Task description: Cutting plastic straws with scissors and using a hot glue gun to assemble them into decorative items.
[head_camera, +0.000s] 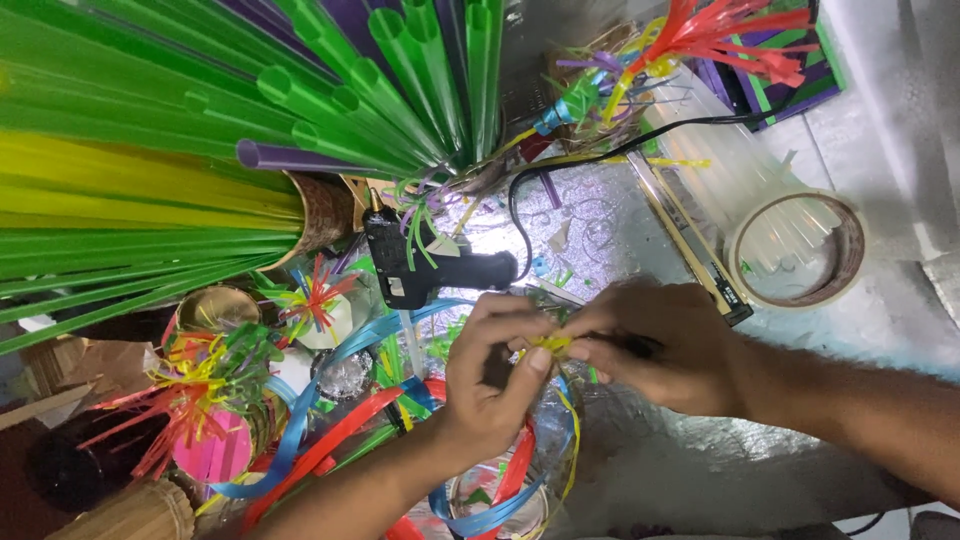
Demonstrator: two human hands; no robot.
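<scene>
A: What takes up the most room here?

B: The fan of long green and yellow plastic drinking straws [150, 150], filling everything from nine to twelve o'clock. They stand bundled in a brown woven round holder [322, 212], likely so single ones can be pulled out without the rest scattering.

A: And on the other side?

B: At two o'clock lies a clear bundle of translucent glue sticks [745, 185], its end ringed by a tan roll of tape [800, 250], which seems to keep them from rolling apart. Near the centre, at eleven o'clock from the hands, a black hot-glue gun [425, 262] rests on its side on the crinkled silver foil sheet [640, 460], cord trailing up toward one o'clock. It sits just beside the hands, probably for quick reach.

A: What about the lower left?

B: Finished red, yellow and green fringed straw flowers [195, 385] crowd at eight o'clock, and curling red and blue plastic ribbon strips [330, 445] loop below, at seven.

A: And the hands themselves?

B: They meet at the centre. The left hand [495, 375] has fingers curled in, thumb and forefinger pinching a small yellow shredded straw tuft [552, 345]. The right hand [660, 345] closes on the same tuft from three o'clock, fingertips pressed together. It also appears to grip something dark, though I cannot tell what. Holding from both sides looks like a way to steady such a tiny piece.
</scene>
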